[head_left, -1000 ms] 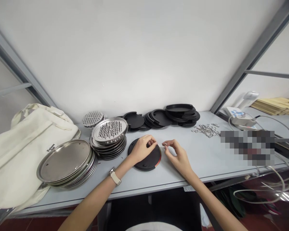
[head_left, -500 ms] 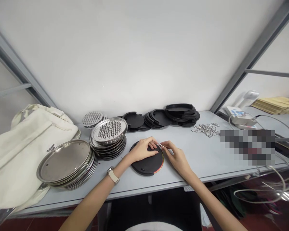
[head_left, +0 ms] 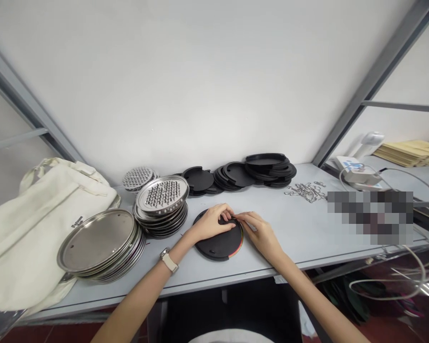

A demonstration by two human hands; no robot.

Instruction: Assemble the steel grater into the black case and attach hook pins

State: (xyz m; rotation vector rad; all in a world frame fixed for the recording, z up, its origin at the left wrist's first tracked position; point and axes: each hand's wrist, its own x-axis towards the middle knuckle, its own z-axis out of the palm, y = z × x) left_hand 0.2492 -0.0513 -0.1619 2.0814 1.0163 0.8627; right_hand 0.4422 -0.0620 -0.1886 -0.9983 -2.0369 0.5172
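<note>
A black round disc (head_left: 219, 244) lies on the table in front of me, with a red and yellow line along its right edge. My left hand (head_left: 215, 221) rests over its upper part, the fingers curled at the rim and steadying it. Against that same rim, my right hand (head_left: 256, 228) pinches a small metal clasp between thumb and forefinger. The clasp is mostly hidden by the fingertips, so I cannot tell whether it is attached to the disc. A pile of similar small metal clasps (head_left: 306, 192) lies to the right.
Black discs (head_left: 238, 174) are piled along the wall. To the left stand perforated metal grater discs (head_left: 162, 194) and a stack of round metal trays (head_left: 98, 238), beside a cream bag (head_left: 39, 228). On the right are a white device (head_left: 359, 174), cables and wooden boards (head_left: 409, 152).
My right hand has moved left to the disc's rim, bringing the metal clasp against it. The disc has shifted slightly toward me and right, with my left hand staying on it.
</note>
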